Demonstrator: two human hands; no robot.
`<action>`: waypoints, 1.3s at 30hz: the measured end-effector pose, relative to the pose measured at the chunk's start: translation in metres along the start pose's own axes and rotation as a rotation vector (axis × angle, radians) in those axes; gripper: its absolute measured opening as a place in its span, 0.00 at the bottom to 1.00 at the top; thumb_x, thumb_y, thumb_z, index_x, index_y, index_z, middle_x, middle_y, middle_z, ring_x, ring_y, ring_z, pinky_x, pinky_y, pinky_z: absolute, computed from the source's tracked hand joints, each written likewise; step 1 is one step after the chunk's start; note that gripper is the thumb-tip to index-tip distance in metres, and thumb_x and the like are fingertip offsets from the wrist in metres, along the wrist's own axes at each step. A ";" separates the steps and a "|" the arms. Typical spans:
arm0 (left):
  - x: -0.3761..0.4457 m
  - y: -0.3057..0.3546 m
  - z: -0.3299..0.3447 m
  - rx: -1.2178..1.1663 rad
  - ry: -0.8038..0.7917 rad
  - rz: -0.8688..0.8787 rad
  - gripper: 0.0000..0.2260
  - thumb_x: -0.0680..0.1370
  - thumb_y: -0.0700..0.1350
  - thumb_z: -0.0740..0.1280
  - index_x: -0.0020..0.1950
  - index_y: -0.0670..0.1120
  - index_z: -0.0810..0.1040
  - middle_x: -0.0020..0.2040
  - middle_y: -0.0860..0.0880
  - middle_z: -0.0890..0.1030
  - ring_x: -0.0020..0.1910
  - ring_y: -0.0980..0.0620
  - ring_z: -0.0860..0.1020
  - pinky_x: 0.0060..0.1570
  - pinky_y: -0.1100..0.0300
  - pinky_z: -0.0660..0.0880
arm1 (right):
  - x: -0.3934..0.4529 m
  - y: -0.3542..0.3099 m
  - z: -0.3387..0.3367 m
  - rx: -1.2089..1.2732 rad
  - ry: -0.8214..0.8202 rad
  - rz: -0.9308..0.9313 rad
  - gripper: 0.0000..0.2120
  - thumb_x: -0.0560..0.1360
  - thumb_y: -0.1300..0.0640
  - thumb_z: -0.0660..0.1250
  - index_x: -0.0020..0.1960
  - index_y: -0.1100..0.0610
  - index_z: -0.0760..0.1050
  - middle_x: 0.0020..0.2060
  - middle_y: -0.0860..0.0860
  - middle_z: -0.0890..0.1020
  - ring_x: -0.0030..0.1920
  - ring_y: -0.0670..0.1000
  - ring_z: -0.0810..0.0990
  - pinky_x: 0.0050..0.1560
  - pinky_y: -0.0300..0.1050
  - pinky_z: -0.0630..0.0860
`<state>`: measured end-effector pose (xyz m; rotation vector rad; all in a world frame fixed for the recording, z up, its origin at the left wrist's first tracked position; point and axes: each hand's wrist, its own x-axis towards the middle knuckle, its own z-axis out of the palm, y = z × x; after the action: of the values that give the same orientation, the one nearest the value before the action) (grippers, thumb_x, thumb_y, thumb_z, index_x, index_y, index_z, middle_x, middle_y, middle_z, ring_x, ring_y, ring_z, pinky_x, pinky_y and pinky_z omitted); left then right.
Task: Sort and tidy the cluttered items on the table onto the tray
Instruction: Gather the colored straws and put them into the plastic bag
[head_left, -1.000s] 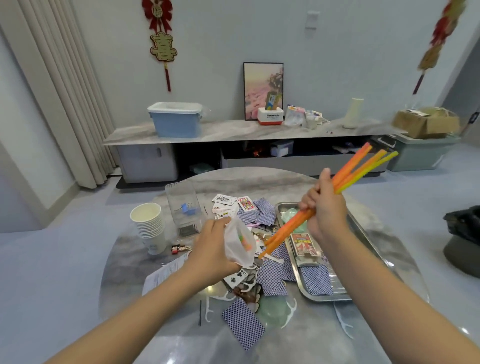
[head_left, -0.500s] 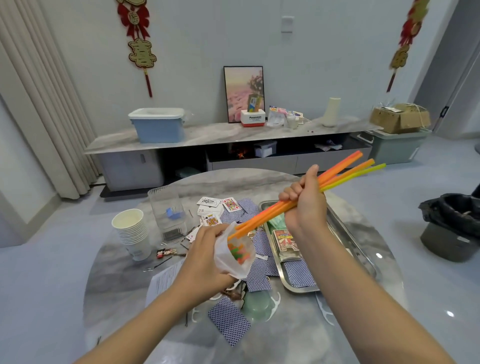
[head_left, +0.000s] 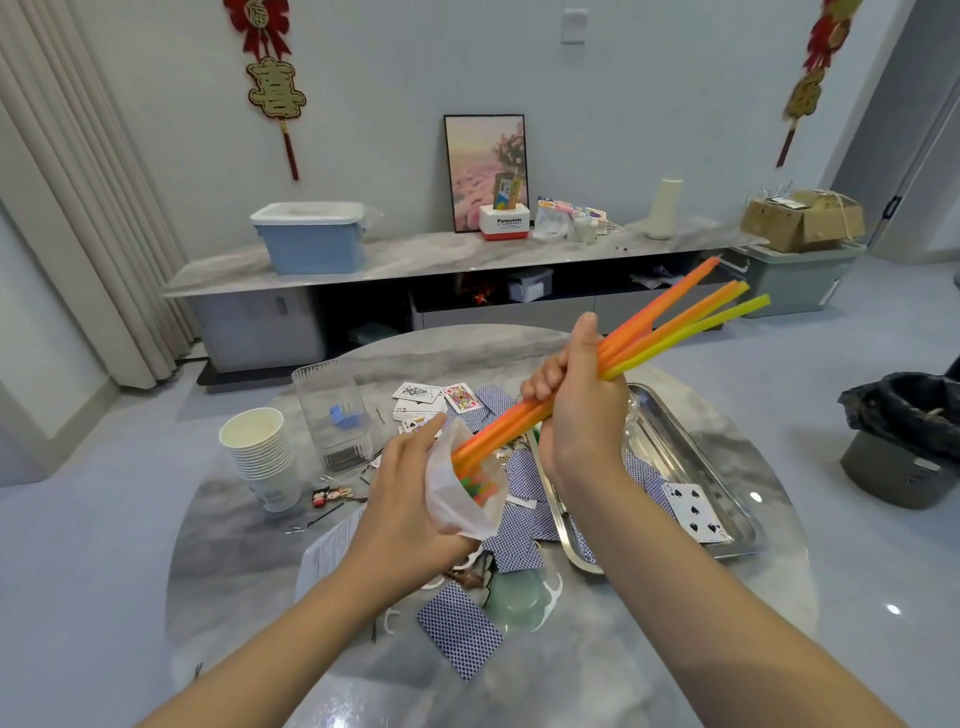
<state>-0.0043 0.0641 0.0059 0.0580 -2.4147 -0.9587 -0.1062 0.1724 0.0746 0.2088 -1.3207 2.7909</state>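
This is a home living room: a low media cabinet (head_left: 441, 270) stands along the wall, a framed picture (head_left: 485, 171) leans on it, with curtains (head_left: 78, 208) to its left and 2 red festive ornaments (head_left: 270, 78) hang above.

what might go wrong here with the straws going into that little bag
The straws are far longer than the thin plastic bag held by the left hand, so they may poke through or tip out. The right hand grips them mid-length and their far ends splay, so one could slip onto the cluttered table.
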 end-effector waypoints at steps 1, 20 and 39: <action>0.000 -0.004 0.001 -0.001 0.003 -0.027 0.39 0.63 0.63 0.68 0.71 0.55 0.60 0.57 0.70 0.60 0.64 0.55 0.66 0.63 0.54 0.65 | -0.001 -0.003 0.001 -0.009 -0.021 -0.033 0.21 0.77 0.45 0.62 0.30 0.54 0.65 0.20 0.47 0.65 0.22 0.47 0.66 0.26 0.41 0.70; -0.003 -0.017 0.009 -0.035 -0.010 0.008 0.41 0.64 0.57 0.75 0.68 0.72 0.52 0.57 0.62 0.62 0.60 0.62 0.67 0.60 0.62 0.65 | -0.012 -0.002 0.006 0.046 -0.105 -0.046 0.25 0.77 0.45 0.61 0.24 0.52 0.66 0.21 0.49 0.65 0.23 0.48 0.68 0.29 0.42 0.72; -0.003 -0.001 0.007 -0.050 0.020 0.126 0.40 0.64 0.52 0.76 0.70 0.61 0.57 0.58 0.58 0.65 0.60 0.64 0.67 0.59 0.73 0.64 | -0.020 0.028 -0.003 -0.388 -0.199 -0.061 0.23 0.74 0.38 0.61 0.26 0.49 0.75 0.25 0.45 0.78 0.32 0.45 0.78 0.43 0.43 0.76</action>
<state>-0.0055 0.0679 0.0001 -0.1010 -2.3442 -0.9558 -0.0895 0.1573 0.0488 0.5065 -1.8298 2.4506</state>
